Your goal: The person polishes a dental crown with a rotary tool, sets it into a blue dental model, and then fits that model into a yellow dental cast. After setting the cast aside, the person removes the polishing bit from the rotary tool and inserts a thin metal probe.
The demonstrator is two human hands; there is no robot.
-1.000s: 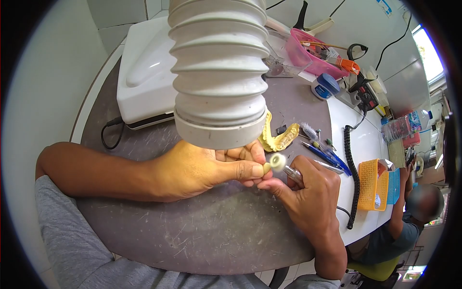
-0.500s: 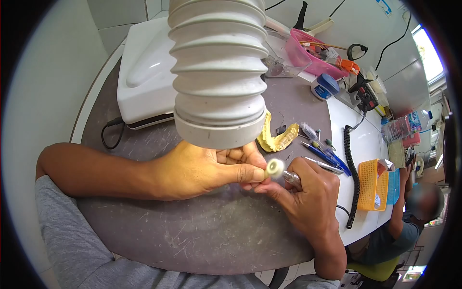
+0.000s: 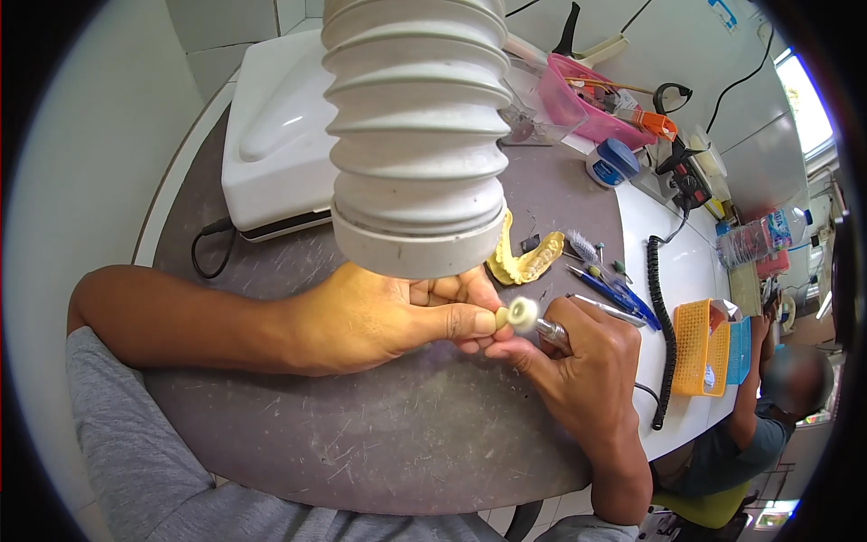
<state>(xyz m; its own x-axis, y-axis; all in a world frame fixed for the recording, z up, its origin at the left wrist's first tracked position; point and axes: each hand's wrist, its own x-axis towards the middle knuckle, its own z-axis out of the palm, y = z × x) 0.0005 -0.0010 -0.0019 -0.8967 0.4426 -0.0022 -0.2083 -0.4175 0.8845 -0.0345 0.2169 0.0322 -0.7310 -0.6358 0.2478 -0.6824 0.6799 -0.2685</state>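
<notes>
My left hand [image 3: 361, 321] pinches a small tooth-coloured piece [image 3: 501, 318] between thumb and fingers. Its exact shape is mostly covered by the fingertips. Closed around a metal rotary handpiece [image 3: 553, 335] is my right hand [image 3: 587, 366]. The pale round polishing wheel [image 3: 522, 313] on the handpiece looks blurred, as if spinning, and meets or nearly meets the piece. Both hands' fingertips are close together. Just beyond them a yellow dental cast [image 3: 517, 266] of a tooth arch lies on the grey work surface [image 3: 388, 443].
A ribbed white suction hose [image 3: 420, 181] hangs over my left fingers. Behind it stands a white machine [image 3: 275, 135]. Blue pens [image 3: 623, 298], a coiled black cord [image 3: 664, 334], an orange basket [image 3: 694, 348] and a pink basket [image 3: 564, 95] are rightward. A co-worker [image 3: 754, 434] sits at right.
The tooth-coloured piece shows more between my left fingertips and the wheel. Both hands stay nearly in place; the whole view has shifted slightly.
</notes>
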